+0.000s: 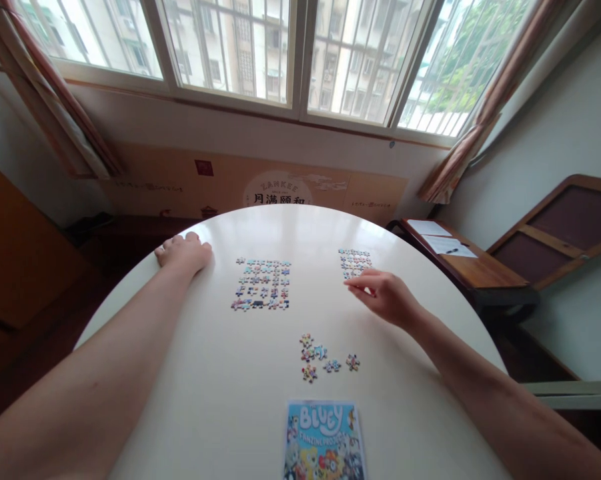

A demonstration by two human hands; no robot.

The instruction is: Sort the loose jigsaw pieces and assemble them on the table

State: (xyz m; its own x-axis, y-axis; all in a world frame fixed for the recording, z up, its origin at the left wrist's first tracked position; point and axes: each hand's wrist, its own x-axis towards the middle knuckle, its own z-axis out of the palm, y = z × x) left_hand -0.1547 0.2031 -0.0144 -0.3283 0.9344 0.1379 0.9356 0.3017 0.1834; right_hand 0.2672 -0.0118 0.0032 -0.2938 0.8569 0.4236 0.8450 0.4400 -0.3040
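Observation:
My left hand [184, 253] rests on the far left edge of the white round table [205, 393], its fingers loosely bent and apart, with nothing seen in it. To its right lies a block of jigsaw puzzle pieces [264, 281] set out in rows. My right hand [380, 292] is at the lower edge of a second, smaller group of jigsaw pieces [354, 259]. Its thumb and fingertips come together in a pinch by the bottom row; whatever is between them is too small to make out. The hand partly covers that group.
Several loose puzzle pieces [321, 352] lie nearer to me, mid-table. Below them is a blue picture sheet [324, 440] lettered "Bluey". A wooden side table [485, 270] with papers [443, 240] and a pen stands at right. Beyond the table are a printed cardboard panel [330, 180] and barred windows.

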